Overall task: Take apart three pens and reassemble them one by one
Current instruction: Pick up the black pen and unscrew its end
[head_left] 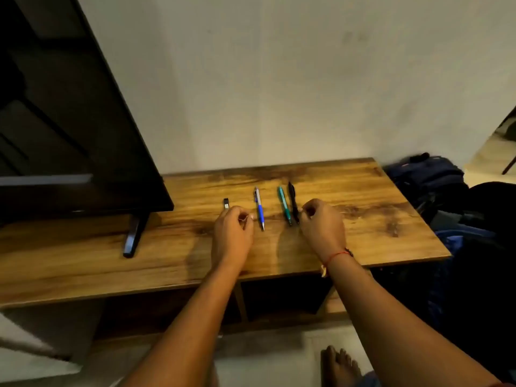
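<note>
Three pens lie side by side on the wooden tabletop (363, 196), tips toward me: a blue and silver pen (259, 209), a teal pen (284, 205) and a black pen (293, 202). My left hand (233, 233) hovers just left of the blue pen, fingers curled, with a thin pale sliver showing at the fingertips. My right hand (322, 229) sits right of the black pen, fingers curled, its fingertips close to the pen's lower end. Whether they touch it, I cannot tell.
A small dark object (226, 203) lies left of the pens, just above my left hand. A black TV (69, 121) on a stand foot (134, 236) fills the table's left. Dark bags (427, 180) are piled right of the table. Open shelves sit below.
</note>
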